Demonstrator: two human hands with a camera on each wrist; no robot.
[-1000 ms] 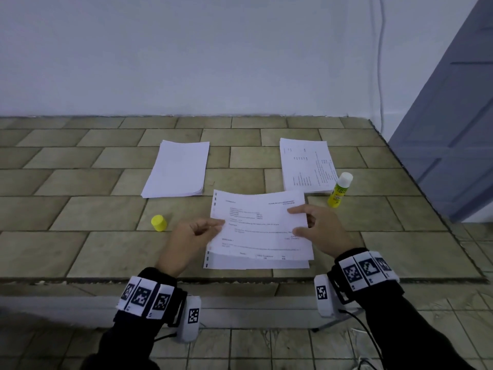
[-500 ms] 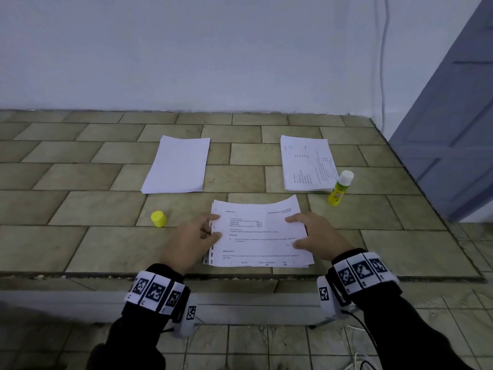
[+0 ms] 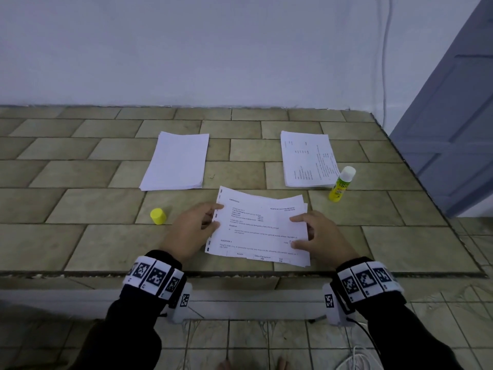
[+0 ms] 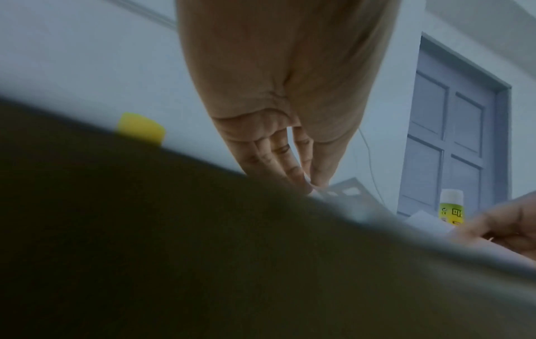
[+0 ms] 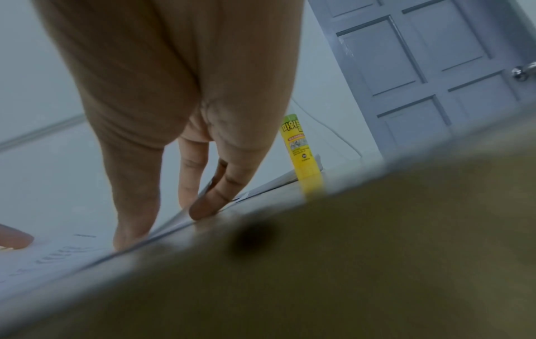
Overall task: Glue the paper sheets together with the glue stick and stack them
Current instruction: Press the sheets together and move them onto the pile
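Note:
A printed top sheet lies on another sheet near the table's front edge, slightly offset, its far edge a little curled. My left hand rests with straight fingertips on the sheet's left edge. My right hand presses thumb and straight fingers on the right edge. The uncapped glue stick stands upright to the right, beside a printed stack. Its yellow cap sits left of my left hand. A blank stack lies at the back left.
The tiled table ends in a front edge just under my wrists and a right edge beyond the glue stick. A white wall runs behind, a grey door stands at the right, and a thin cable hangs down the wall.
The top sheet, held above the lower sheet a second ago, has come down flat onto it. Both hands dropped with it and now press its side edges.

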